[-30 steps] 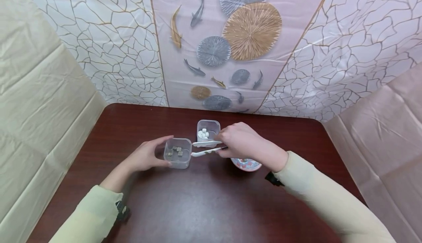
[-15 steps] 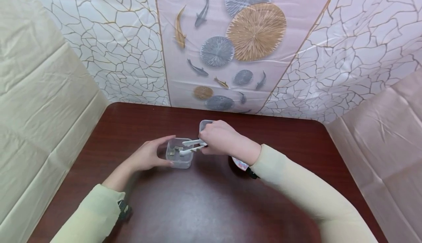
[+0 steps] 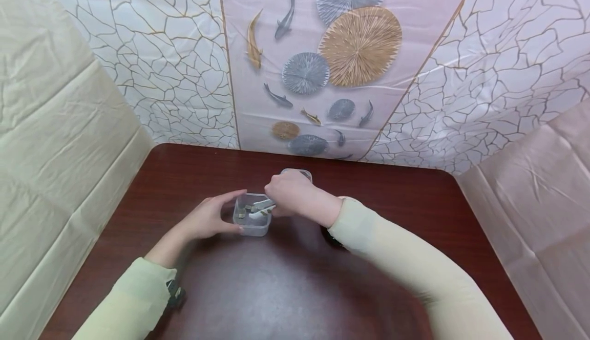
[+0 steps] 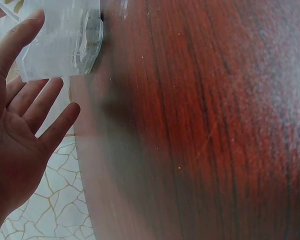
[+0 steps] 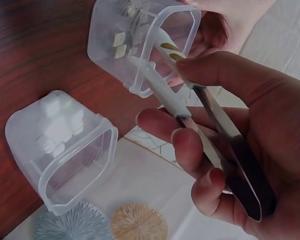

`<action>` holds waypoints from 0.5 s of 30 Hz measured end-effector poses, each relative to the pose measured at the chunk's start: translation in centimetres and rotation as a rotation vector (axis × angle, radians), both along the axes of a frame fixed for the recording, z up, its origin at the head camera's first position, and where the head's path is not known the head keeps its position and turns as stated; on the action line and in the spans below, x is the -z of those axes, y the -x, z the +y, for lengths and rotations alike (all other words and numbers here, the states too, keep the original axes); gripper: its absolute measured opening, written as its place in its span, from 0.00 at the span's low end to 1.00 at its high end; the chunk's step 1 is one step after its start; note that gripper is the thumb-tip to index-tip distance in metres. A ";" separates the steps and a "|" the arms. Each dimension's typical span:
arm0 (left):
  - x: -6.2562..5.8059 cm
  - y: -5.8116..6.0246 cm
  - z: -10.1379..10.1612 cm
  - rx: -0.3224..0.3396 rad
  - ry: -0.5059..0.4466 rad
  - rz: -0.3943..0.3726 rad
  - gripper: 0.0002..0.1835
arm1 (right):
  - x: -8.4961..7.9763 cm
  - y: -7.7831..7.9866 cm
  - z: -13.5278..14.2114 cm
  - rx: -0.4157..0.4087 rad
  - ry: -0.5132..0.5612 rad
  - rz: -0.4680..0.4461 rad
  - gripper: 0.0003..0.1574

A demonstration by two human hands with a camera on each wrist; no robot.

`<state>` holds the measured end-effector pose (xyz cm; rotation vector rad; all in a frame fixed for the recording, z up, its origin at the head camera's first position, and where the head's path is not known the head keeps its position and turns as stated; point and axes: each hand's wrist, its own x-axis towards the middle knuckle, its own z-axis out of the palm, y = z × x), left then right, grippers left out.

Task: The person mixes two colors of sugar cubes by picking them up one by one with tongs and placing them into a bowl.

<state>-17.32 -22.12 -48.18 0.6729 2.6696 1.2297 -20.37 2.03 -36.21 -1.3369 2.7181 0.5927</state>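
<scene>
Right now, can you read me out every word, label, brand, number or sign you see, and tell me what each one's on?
None: I see no readable text in any view.
Nearer clear container and farther clear container: no label shows.
White-tipped tongs: gold marks, a pattern rather than letters.
Backdrop: fish and round shapes, no writing.
Dark thing at the left cuff: too small to read.

Soft glare on tabletop [image 3: 258, 289]; right wrist view dimmer.

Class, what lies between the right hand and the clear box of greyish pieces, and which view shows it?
White-tipped tongs: the right wrist view shows them extending from the right hand into the clear box.
</scene>
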 end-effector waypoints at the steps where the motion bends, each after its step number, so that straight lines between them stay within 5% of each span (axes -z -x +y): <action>1: 0.0 0.0 0.0 0.000 0.000 -0.003 0.51 | 0.1 0.0 -0.2 -0.001 -0.011 -0.003 0.12; 15: 0.0 0.0 -0.1 0.008 -0.014 0.012 0.51 | 0.5 -0.2 -2.5 0.054 -0.088 -0.002 0.11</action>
